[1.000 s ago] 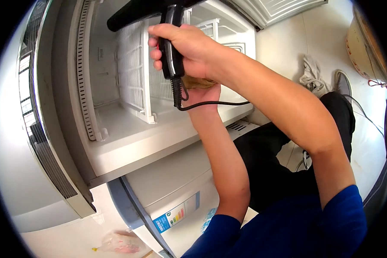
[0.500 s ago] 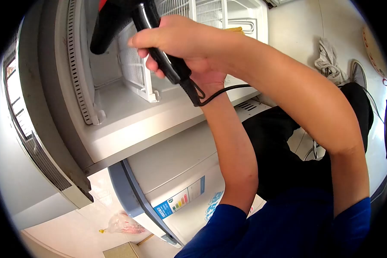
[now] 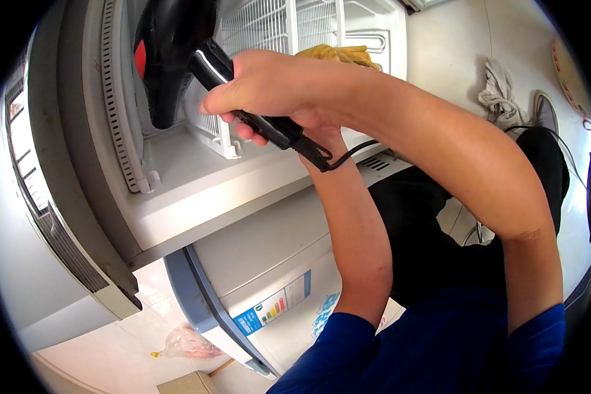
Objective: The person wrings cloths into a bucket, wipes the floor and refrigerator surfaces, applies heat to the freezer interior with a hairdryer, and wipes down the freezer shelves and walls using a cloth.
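Head view, my single feed. Item: black hair dryer [image 3: 177, 52], held by its handle in my right hand [image 3: 262, 85], barrel over the near left corner of the open refrigerator compartment [image 3: 197, 213], beside the slotted strip [image 3: 119, 111]; power cord [image 3: 351, 152] trailing from the handle. Item: wire racks [image 3: 255, 26], upright inside, beyond the compartment's front rim. Item: yellow cloth [image 3: 331, 54], bunched behind my right forearm, toward the compartment's right side. Item: left hand [image 3: 323, 133], under and behind the right; I cannot tell whether its fingers are spread or hold the cloth. Progress, as I judge it: work under way, compartment open, dryer raised in hand; how much is done or left I cannot read. Obscured: the dryer's top, cropped by the upper picture edge; the racks, partly covered by dryer and arm; whether the dryer is running, undetermined.
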The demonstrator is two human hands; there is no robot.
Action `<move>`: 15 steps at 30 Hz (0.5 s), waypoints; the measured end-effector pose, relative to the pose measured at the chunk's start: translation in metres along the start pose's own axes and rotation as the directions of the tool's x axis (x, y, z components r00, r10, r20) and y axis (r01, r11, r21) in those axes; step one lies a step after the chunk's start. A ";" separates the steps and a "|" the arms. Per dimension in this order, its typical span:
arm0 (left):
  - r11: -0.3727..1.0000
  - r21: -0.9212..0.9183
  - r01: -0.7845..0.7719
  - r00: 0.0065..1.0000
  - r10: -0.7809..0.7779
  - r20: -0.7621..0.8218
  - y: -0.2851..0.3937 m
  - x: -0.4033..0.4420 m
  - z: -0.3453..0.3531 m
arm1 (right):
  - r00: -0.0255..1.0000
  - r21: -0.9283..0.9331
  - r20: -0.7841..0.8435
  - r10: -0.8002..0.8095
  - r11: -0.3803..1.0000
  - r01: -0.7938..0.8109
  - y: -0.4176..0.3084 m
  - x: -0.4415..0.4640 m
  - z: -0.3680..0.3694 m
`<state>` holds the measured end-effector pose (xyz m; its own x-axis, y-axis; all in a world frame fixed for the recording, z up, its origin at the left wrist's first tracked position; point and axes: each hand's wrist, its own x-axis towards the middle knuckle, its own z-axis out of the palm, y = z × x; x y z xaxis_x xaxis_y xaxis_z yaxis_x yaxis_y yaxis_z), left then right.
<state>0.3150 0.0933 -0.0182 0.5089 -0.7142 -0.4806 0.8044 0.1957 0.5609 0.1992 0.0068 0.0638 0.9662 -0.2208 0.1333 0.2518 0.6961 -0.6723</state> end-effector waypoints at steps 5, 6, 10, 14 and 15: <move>1.000 0.016 0.003 1.000 -0.003 0.005 0.001 0.001 0.000 | 0.995 0.156 -0.063 -0.083 0.984 0.092 0.009 0.008 0.001; 1.000 0.019 0.002 1.000 -0.002 0.006 0.002 0.001 0.000 | 0.987 0.215 -0.115 -0.116 0.967 0.139 0.010 0.009 0.001; 0.999 0.033 0.003 1.000 -0.003 0.014 0.003 0.001 -0.001 | 0.947 0.220 -0.289 -0.138 0.953 0.206 -0.003 0.008 -0.005; 0.999 0.048 0.007 1.000 -0.008 0.028 0.003 0.003 0.002 | 0.896 0.079 -0.364 -0.255 0.950 0.302 -0.011 0.009 -0.013; 0.998 0.056 0.007 1.000 -0.008 0.029 0.001 0.003 0.002 | 0.907 0.079 -0.353 -0.230 0.958 0.274 -0.013 0.009 -0.018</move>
<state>0.3172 0.0902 -0.0179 0.4929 -0.7353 -0.4652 0.7894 0.1531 0.5945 0.2038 -0.0165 0.0603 0.7984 -0.6019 0.0183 0.5106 0.6606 -0.5504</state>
